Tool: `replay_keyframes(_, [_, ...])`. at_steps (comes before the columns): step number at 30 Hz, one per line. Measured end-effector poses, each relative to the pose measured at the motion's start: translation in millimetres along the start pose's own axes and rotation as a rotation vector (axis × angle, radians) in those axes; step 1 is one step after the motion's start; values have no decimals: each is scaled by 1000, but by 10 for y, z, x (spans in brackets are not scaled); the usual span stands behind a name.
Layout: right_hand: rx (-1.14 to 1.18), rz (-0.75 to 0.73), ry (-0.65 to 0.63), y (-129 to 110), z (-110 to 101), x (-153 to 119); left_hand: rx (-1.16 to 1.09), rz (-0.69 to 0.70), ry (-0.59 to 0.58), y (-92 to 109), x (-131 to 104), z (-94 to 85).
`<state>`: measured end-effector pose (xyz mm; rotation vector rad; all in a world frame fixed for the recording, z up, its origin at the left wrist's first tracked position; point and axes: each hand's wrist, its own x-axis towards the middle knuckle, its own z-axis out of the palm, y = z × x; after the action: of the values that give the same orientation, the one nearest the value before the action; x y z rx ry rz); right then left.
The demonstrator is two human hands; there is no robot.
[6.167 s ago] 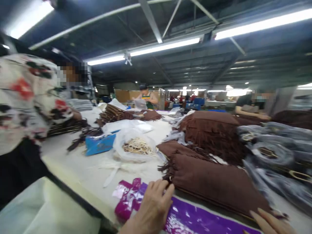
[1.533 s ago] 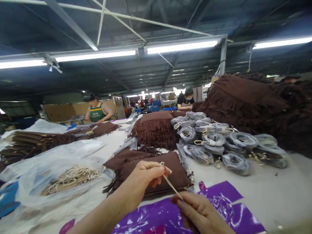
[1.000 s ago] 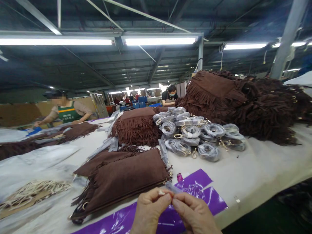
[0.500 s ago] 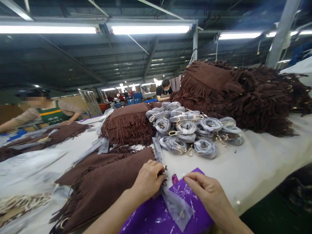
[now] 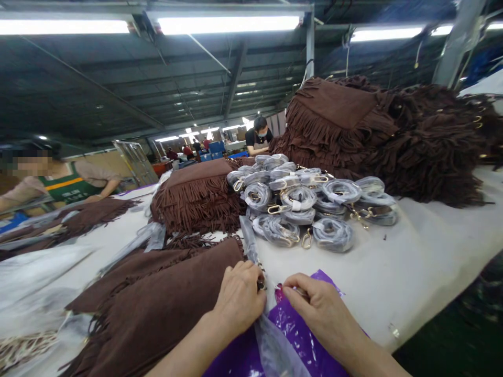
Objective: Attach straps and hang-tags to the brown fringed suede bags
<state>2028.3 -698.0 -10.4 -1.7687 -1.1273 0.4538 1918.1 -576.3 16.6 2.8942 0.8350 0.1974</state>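
Note:
My left hand (image 5: 241, 293) is closed at the edge of a brown fringed bag (image 5: 168, 303), its fingertips round a small metal piece beside a plastic-wrapped strap (image 5: 249, 238). Just right of it, my right hand (image 5: 320, 309) pinches something thin and whitish, mostly hidden by the fingers, near a small pink item (image 5: 279, 293). Below both hands lies shiny purple plastic (image 5: 293, 324), with a clear plastic sleeve (image 5: 275, 348) across it. Beyond them sits a heap of coiled, wrapped straps (image 5: 298, 198) with gold clasps.
Brown fringed bags are stacked behind the straps (image 5: 196, 188) and heaped higher at the right (image 5: 341, 104). White plastic (image 5: 43, 272) lies at the left. A person in a green apron (image 5: 70, 183) works across the white table (image 5: 428, 241); another person (image 5: 258, 137) is farther back.
The camera view has shifted slightly. My right hand has moved a little left, closer to the pink item. The clear sleeve hangs lower over the purple plastic.

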Motion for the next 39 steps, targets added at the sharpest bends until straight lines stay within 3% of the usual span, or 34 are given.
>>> replay_keyframes(4, [-44, -26, -25, -24, 62, 121, -40, -41, -55, -4, 56, -38])
replay_keyframes(9, [140, 15, -58, -23, 113, 248, -59, -43, -89, -34, 119, -57])
replay_keyframes(15, [174, 48, -17, 13, 129, 286, -7, -30, 94, 10, 29, 116])
replay_keyframes(18, [169, 62, -11, 30, 132, 280, -23, -75, 123, 62, 24, 186])
replay_keyframes(24, [338, 88, 8, -13, 139, 262, -209, -201, 101, 107, 96, 144])
replay_keyframes(30, [633, 152, -31, -65, 169, 219, -395, -253, 197, 27, 88, 98])
replay_keyframes(34, [598, 161, -44, -70, 180, 203, -560, -361, 171, -24, 131, 69])
replay_keyframes(39, [413, 53, 7, -83, 188, 185, -687, -498, 76, -55, 220, 77])
